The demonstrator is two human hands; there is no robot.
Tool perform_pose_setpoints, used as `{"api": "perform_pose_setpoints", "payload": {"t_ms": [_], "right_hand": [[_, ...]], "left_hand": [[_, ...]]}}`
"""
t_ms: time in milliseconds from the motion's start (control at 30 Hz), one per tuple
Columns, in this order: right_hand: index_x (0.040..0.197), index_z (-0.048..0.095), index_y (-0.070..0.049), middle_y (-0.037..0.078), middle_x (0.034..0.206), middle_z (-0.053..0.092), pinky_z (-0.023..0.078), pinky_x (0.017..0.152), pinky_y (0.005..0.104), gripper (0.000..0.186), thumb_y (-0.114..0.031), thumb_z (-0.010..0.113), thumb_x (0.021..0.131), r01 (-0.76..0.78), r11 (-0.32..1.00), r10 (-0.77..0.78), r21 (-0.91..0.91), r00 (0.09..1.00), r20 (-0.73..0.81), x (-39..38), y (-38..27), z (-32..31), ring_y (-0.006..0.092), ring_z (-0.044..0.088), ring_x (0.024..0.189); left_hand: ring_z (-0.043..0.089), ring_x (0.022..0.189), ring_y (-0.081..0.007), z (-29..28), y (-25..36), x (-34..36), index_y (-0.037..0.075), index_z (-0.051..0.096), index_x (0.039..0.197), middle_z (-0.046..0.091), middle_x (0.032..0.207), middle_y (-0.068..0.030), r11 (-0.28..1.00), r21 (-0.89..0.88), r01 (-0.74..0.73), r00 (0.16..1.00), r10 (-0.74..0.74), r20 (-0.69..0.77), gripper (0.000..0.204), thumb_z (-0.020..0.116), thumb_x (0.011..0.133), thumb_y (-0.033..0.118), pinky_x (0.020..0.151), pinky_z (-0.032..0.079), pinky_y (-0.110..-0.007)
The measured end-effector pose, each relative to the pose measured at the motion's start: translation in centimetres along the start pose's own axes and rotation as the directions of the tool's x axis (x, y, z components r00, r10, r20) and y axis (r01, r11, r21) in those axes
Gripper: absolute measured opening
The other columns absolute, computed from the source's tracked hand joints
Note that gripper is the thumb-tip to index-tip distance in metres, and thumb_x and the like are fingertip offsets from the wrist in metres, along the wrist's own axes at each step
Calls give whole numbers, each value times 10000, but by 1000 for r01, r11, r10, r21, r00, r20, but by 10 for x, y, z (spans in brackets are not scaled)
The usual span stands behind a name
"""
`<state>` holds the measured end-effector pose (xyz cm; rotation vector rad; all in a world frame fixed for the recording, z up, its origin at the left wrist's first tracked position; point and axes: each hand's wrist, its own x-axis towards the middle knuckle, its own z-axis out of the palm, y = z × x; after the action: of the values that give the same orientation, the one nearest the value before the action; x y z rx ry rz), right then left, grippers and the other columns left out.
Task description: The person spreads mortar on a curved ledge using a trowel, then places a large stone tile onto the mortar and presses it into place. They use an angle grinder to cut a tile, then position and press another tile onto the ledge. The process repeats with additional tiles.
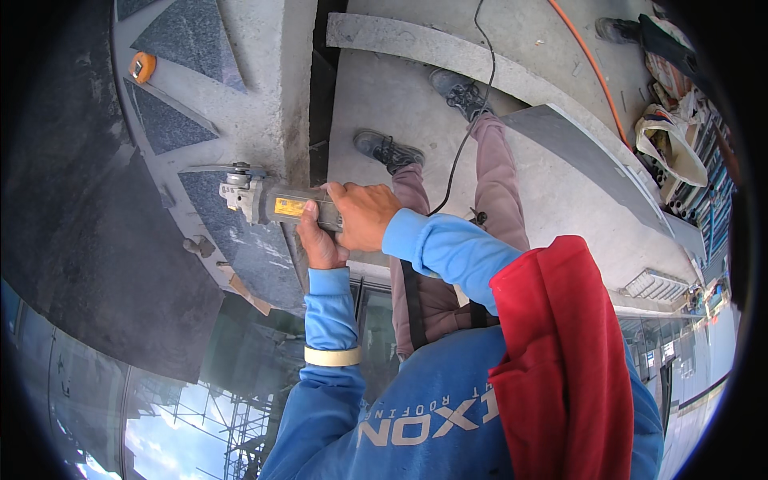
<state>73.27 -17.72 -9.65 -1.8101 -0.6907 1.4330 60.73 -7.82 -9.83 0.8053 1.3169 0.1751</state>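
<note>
Both of my hands are closed around the body of an angle grinder [264, 198], its metal head pointing left. My left hand [323, 242] grips it from the near side, the thumb lying along a yellow label. Wrapped round the rear of the body is my right hand [366, 214]. The grinder's thin disc [210, 169] appears edge-on at the far side of the head. Under the head lies a dark speckled stone slab [252, 252]; whether the disc touches it I cannot tell. A cream-coloured ring [334, 356] circles my left sleeve.
Triangular stone pieces [166, 118] and an orange tape measure [142, 67] lie on the pale ledge [268, 96]. A black cord [464, 140] runs past my legs. A curved stone strip [416, 36], an orange hose [588, 56] and a white sack [676, 144] lie beyond.
</note>
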Motion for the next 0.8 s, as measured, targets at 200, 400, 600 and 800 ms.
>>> {"api": "perform_pose_setpoints", "payload": {"t_ms": [200, 400, 600, 800], "right_hand": [[1308, 537, 29, 242, 1023, 715, 561, 822, 504, 654, -175, 741, 722, -1, 1000, 1, -13, 1000, 16, 2, 0, 1, 408, 729, 920], [1302, 538, 25, 243, 1026, 715, 561, 837, 505, 646, -174, 740, 722, 17, 1000, -16, 4, 1000, -18, 5, 1, 3, 409, 730, 933], [1286, 538, 22, 244, 1039, 713, 557, 852, 515, 627, -173, 740, 725, 7, 1000, -7, -4, 1000, 14, 8, 0, 4, 414, 728, 944], [1250, 540, 35, 250, 1030, 711, 555, 857, 512, 598, -166, 740, 723, 12, 1000, -12, -8, 1000, 28, 10, 0, 4, 414, 727, 947]], "left_hand": [[678, 1046, -237, 3, 3, 0, -27, 607, 1271, 676, 1177, -139, 1000, 12, -6, 1000, 6, -7, 500, 639, 967, 369, 937, 559, -390], [680, 1039, -238, 3, 4, 1, -32, 609, 1267, 680, 1171, -139, 1000, -1, -5, 1000, 5, -27, 499, 634, 973, 370, 925, 563, -387], [681, 1030, -235, 2, 5, 3, -37, 606, 1275, 682, 1167, -144, 999, 33, -35, 999, 35, -16, 507, 626, 979, 374, 917, 564, -382], [689, 1008, -226, 2, 5, 3, -35, 610, 1253, 688, 1131, -142, 999, 18, -35, 999, 36, -37, 476, 624, 986, 359, 896, 573, -371]]}}
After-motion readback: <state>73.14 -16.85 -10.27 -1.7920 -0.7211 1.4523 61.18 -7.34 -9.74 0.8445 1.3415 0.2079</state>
